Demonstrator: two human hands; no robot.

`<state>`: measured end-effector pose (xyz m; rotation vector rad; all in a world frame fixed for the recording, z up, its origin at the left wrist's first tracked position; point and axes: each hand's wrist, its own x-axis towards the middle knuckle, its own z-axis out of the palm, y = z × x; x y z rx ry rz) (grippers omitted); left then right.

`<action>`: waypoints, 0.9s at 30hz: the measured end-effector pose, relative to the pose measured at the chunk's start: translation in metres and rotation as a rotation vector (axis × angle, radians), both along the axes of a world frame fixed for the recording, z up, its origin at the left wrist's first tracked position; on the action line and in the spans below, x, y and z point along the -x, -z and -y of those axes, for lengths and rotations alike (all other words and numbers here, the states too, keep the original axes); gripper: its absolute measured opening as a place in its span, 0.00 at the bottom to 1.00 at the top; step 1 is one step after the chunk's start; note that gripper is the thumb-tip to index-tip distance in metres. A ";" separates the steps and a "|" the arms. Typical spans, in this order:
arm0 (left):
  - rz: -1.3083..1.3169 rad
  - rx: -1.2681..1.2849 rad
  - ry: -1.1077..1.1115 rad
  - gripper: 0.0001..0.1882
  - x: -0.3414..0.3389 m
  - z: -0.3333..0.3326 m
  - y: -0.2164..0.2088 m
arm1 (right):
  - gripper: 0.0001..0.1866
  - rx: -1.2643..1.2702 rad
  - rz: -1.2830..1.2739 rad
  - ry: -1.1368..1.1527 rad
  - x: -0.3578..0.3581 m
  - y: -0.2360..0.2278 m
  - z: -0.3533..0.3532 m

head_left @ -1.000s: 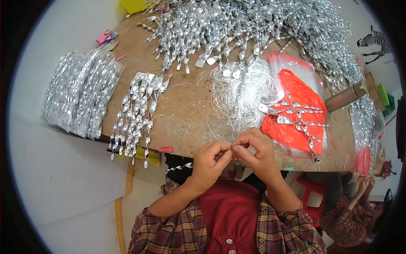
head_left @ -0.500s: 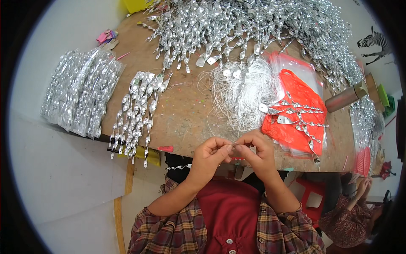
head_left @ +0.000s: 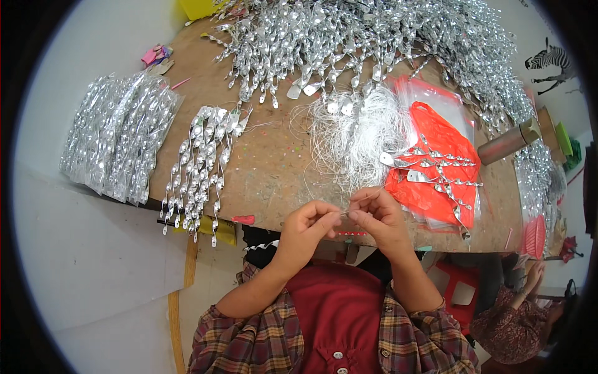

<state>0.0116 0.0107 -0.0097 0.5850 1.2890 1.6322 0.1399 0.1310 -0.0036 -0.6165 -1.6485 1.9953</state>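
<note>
Over the table's front edge, my left hand (head_left: pixel 311 229) and my right hand (head_left: pixel 382 223) nearly meet, each closed in a pinch. Between their fingertips runs a thin pale string (head_left: pixel 344 212). A twisted silver strip (head_left: pixel 261 245) shows beside my left wrist, below the table edge; whether it hangs on the string is hidden. Just beyond my hands lies a loose heap of white string (head_left: pixel 370 140). To its right, several twisted silver strips (head_left: pixel 441 164) rest on a red plastic bag (head_left: pixel 405 187). Left of my hands, a bunch of twisted silver strips (head_left: pixel 202 156) overhangs the edge.
A large pile of silver strips (head_left: pixel 374 37) covers the table's (head_left: pixel 268 162) far side. Bagged strips (head_left: pixel 121 137) lie at the left, a metal flask (head_left: pixel 507 143) at the right. A red-handled tool (head_left: pixel 243 219) sits at the front edge. Another person (head_left: pixel 517 321) is at the lower right.
My right hand has moved slightly right and turned, and its fingertips are a little farther from the left ones. The string between them shows more. My left hand has hardly moved.
</note>
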 end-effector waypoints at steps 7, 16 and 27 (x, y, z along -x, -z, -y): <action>-0.439 0.090 0.009 0.04 0.014 0.015 -0.002 | 0.10 -1.251 0.251 0.092 0.000 -0.007 -0.011; -0.355 0.126 0.099 0.05 0.022 0.023 -0.003 | 0.09 -0.592 0.127 0.121 -0.004 -0.015 -0.006; -0.020 0.100 -0.018 0.05 0.027 0.028 -0.011 | 0.11 -1.254 0.223 0.217 -0.007 -0.014 -0.014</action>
